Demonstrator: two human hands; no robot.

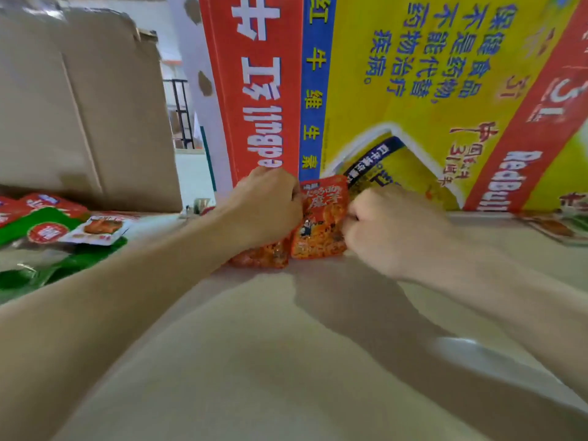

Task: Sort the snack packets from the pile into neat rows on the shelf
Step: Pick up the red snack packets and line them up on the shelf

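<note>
Orange-red snack packets [319,218] stand upright btwn both hands at the back of the beige shelf [286,361], right against the upside-down Red Bull carton [413,90]. From my remote feed: left hand [270,205] is curled around the left edge of the front packet, fingers closed on it; right hand [381,227] pinches the packet's right edge, knuckles toward the camera. A second packet of the same kind [264,254] sits low and just left of the first, partly under the left wrist (can't tell if it's gripped too). Far left of the shelf, a loose pile [47,230] of green, red and white packets lies in front of a plain brown cardboard box [79,106]. More packets [563,224] lie at the far right edge, blurred. Both forearms reach in from the lower corners, approx. symmetrical.
</note>
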